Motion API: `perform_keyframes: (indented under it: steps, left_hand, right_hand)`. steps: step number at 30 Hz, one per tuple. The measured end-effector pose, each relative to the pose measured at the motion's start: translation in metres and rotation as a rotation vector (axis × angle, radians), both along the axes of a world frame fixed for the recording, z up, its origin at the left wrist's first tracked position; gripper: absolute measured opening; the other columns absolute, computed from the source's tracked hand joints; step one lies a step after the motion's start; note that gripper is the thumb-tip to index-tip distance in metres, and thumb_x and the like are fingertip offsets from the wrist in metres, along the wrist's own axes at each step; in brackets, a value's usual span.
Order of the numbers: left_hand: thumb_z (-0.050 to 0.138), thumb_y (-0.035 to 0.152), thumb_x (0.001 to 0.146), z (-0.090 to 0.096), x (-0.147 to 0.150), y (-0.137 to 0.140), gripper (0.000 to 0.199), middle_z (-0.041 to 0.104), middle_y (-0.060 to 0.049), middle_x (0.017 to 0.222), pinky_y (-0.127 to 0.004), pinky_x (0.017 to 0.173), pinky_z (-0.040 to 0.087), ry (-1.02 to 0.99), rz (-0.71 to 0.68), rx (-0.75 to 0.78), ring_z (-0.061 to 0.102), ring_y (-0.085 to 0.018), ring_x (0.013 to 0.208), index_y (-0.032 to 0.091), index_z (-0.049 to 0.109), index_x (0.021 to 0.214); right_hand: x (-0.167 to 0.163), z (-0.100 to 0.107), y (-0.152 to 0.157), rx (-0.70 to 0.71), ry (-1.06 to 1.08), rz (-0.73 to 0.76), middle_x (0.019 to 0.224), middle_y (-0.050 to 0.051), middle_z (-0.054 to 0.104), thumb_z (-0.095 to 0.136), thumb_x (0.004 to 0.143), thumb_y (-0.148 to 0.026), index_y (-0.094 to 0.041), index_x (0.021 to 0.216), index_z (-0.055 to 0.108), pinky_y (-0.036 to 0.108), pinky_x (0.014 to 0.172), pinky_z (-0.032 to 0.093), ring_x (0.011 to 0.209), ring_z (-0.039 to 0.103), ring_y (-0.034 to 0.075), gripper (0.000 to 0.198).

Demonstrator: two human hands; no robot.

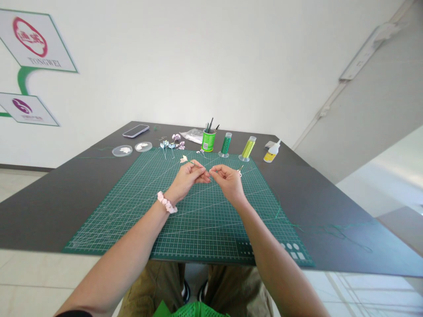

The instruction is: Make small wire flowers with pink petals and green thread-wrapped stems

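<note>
My left hand (pixel 187 179) is closed, thumb against fingers, on the thin green stem of a small cream flower (pixel 183 159), whose head sticks out to the left. Close beside its fingertips, my right hand (pixel 228 181) makes a pinch; what lies in it is too small to make out. Both hands are above the green cutting mat (pixel 132 211). Just behind the right hand shows part of what looks like small scissors (pixel 240 171). Beyond the hands lie several small blue and purple flowers (pixel 172 145) on thin stems.
At the back stand a green can (pixel 208 141) of pens and tools, a green thread spool (pixel 226 145), a yellow-green spool (pixel 248 149) and a glue bottle (pixel 271 152). Two shallow dishes (pixel 122 151) and a phone (pixel 135 130) lie left. Loose green thread (pixel 343 233) lies right.
</note>
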State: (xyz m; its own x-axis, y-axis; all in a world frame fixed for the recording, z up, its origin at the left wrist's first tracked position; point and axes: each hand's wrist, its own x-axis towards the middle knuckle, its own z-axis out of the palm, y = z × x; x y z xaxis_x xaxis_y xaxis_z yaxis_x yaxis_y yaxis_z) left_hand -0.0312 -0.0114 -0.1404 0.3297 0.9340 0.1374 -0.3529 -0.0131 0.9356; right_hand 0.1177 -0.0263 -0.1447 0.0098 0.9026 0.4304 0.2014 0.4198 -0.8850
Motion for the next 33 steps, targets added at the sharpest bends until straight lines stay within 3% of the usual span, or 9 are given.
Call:
perform_keyframes:
  steps: [19,26,33]
  left_hand:
    - [0.073,0.027,0.076,-0.0062,0.0064,-0.0024,0.024,0.07,-0.001,0.067,-0.025,0.065,0.056,-0.037,-0.069,0.012,0.068,-0.011,0.061,0.015,0.053,0.081]
    - [0.076,0.03,0.07,-0.0051,0.006,-0.0021,0.026,0.068,0.0,0.066,-0.026,0.064,0.052,-0.054,-0.028,0.019,0.063,-0.011,0.059,0.015,0.058,0.08]
    - [0.077,0.024,0.064,-0.0055,0.0068,-0.0017,0.016,0.062,0.003,0.067,-0.026,0.069,0.043,-0.001,0.069,0.089,0.053,-0.009,0.065,0.015,0.066,0.07]
  right_hand:
    - [-0.0047,-0.0022,0.0042,-0.058,0.154,0.028,0.049,-0.007,0.049,0.061,0.072,-0.033,-0.019,0.069,0.057,0.022,0.042,0.027,0.043,0.038,0.008,0.014]
    - [-0.006,-0.0042,0.0052,-0.157,0.273,0.134,0.055,-0.004,0.056,0.066,0.07,-0.038,-0.018,0.071,0.058,0.021,0.036,0.019,0.037,0.029,0.004,0.022]
    - [-0.0043,0.0006,0.0014,-0.205,0.389,0.212,0.042,-0.013,0.03,0.069,0.068,-0.039,-0.018,0.071,0.057,0.019,0.035,0.016,0.036,0.02,0.004,0.024]
